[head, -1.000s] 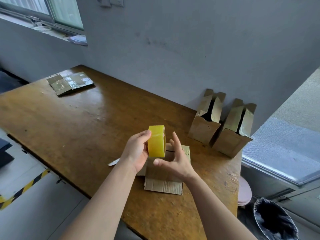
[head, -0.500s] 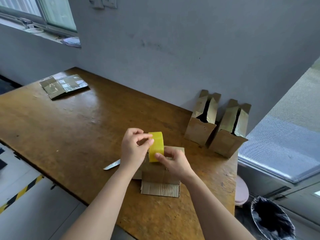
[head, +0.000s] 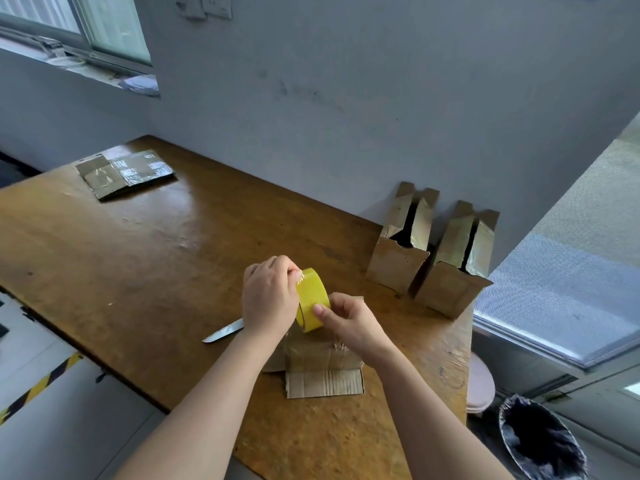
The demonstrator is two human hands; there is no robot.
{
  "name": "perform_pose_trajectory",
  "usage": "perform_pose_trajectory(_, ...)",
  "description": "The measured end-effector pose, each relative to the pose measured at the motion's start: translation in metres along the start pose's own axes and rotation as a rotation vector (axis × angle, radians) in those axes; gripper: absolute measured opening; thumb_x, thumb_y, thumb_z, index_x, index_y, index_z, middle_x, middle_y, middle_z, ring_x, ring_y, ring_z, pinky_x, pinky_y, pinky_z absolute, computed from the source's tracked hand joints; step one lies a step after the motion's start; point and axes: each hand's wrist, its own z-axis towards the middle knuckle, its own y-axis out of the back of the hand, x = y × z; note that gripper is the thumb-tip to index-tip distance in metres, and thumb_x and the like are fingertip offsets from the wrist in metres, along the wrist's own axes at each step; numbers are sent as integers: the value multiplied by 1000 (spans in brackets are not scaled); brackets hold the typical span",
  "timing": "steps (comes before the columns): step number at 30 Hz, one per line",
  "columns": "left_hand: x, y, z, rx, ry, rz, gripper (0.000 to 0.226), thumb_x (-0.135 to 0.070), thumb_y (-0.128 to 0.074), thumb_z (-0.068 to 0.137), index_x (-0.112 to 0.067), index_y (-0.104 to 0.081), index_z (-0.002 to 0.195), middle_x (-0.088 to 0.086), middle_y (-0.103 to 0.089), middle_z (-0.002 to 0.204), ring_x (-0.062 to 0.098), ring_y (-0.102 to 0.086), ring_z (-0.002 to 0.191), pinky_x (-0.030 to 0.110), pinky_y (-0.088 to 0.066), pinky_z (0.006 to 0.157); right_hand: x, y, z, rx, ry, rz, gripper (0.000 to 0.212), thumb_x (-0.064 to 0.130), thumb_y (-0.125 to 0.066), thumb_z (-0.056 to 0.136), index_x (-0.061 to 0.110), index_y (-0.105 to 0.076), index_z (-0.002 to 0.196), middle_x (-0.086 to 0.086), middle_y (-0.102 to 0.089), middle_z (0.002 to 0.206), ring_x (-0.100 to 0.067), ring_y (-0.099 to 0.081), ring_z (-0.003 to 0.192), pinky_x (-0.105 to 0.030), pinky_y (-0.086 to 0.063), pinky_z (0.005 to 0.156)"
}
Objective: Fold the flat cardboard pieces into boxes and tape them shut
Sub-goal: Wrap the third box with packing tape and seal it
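- Two cardboard boxes stand upright side by side, touching, against the grey wall at the far right of the surface. Their top flaps are up and parted, and the insides are too dark to tell what they hold.
- One bin lined with a black bag sits on the floor at the lower right. Its contents cannot be made out.
- Both hands hold a yellow tape roll on edge above a flat cardboard piece near the front edge.
- Left hand: fingers curled, pinching at the roll's upper rim.
- Right hand: thumb and fingers clamped on the roll's lower side.
- A knife blade lies on the wood, its handle end hidden behind the left wrist.
- A stack of flat cardboard with shiny tape patches lies at the far left corner, well apart from the hands.
- A window sits high on the left, and a yellow-and-black stripe marks the floor below the surface.
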Motion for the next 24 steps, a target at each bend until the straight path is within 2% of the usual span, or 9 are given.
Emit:
perform_pose_trajectory(3, -6, -1, -3, -31, -43, 56, 12, -11, -55, 91, -10, -60, 80, 4, -66, 78, 22, -63, 77, 41, -37, 96, -2, 0, 2, 0, -21, 4, 34, 38, -63, 92, 5, -61, 85, -2, -55, 72, -13, -50, 64, -31, -43, 58)
perform_pose_trajectory(5, -9, 0, -6, -38, -126, 51, 12, -7, -57, 89, -8, -59, 77, 6, -66, 76, 25, -64, 77, 45, -43, 91, -4, 0, 3, 0, -39, 15, 32, 40, -63, 91, 8, -61, 85, -1, -56, 72, -12, -51, 64, -31, -44, 58)
perform_pose_trajectory(8, -12, 1, -7, 2, -156, -45, 11, 0, -62, 87, -5, -59, 77, 10, -66, 78, 28, -62, 77, 33, -45, 70, -8, 1, 4, -11, -44, 28, 35, 40, -62, 92, 6, -60, 85, -2, -56, 71, -12, -51, 62, -31, -45, 57)
perform_pose_trajectory(12, -18, 4, -11, 10, -81, -232, 10, -6, -58, 92, -6, -59, 82, 4, -63, 81, 8, -52, 72, 7, -33, 62, -6, 1, 8, -4, -73, 73, 39, 42, -62, 92, 3, -61, 95, -5, -60, 76, -11, -56, 62, -28, -50, 58)
perform_pose_trajectory(16, -19, 6, -15, 43, -50, -382, 11, -7, -58, 92, -13, -57, 83, -3, -60, 81, 7, -56, 71, 3, -41, 64, -3, 0, 10, -31, -50, 128, 30, 37, -63, 92, 18, -56, 114, -7, -66, 90, -27, -62, 78, -41, -56, 71)
perform_pose_trajectory(19, -16, 8, -6, 101, -29, -432, 15, -11, -58, 93, -20, -56, 82, -3, -64, 81, 12, -61, 75, 5, -42, 65, 0, -6, 14, -72, 2, 342, 52, 17, -63, 93, 36, -45, 138, -7, -64, 99, -22, -63, 87, -43, -55, 81)
perform_pose_trajectory(20, -15, 8, -3, 113, -28, -437, 15, -11, -58, 94, -20, -56, 82, -5, -64, 81, 12, -61, 76, 6, -43, 65, 2, -8, 15, -97, 12, 399, 54, 11, -63, 92, 34, -48, 138, -5, -65, 102, -19, -63, 91, -41, -55, 83)
perform_pose_trajectory(22, -14, 8, -1, 93, -28, -451, 13, -12, -58, 94, -21, -58, 84, -7, -63, 84, 11, -61, 78, 7, -45, 66, 5, -11, 19, -156, 26, 446, 38, 7, -64, 91, 24, -64, 125, -3, -70, 107, -21, -65, 99, -40, -57, 86)
perform_pose_trajectory(24, -14, 4, -7, 42, -30, -451, 10, -12, -59, 93, -21, -59, 97, -7, -62, 96, 11, -60, 87, 13, -51, 74, 8, -13, 21, -194, 25, 454, 23, 9, -65, 90, 19, -73, 109, -3, -73, 102, -25, -66, 99, -38, -57, 84)
